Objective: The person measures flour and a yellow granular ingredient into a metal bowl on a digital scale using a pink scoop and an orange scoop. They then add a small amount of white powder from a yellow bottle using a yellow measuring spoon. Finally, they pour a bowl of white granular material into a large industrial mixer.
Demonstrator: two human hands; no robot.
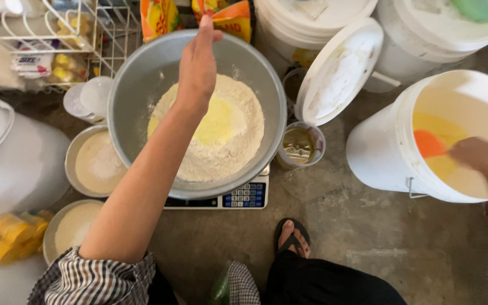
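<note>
Left hand point(197, 62) open, empty, over steel bowl point(142, 85) of flour point(238, 141) on scale point(247, 196), frame centre. Right hand point(484, 161) in white bucket point(379, 147), right edge, gripping orange scoop point(427, 144); grip blurred.

1. Big mixing bowl point(136, 96): brushed metal, dull grey sheen, smooth walls.
2. Flour heap point(238, 141): matt, powdery white, with a pale yellow patch point(217, 123) at the middle.
3. Open bucket point(385, 147): smooth white plastic, faintly glossy, with a metal handle clip.
4. Orange scoop point(428, 143): smooth plastic.
5. Loose lid point(340, 70): white plastic, dusted and smeared.
6. Floor point(368, 226): rough bare concrete, stained, matt.
7. Wire rack point(74, 34): white coated metal.
8. Sleeve point(94, 279): checked woven cloth.
9. Yellow packets point(12, 234): glossy plastic film.
</note>
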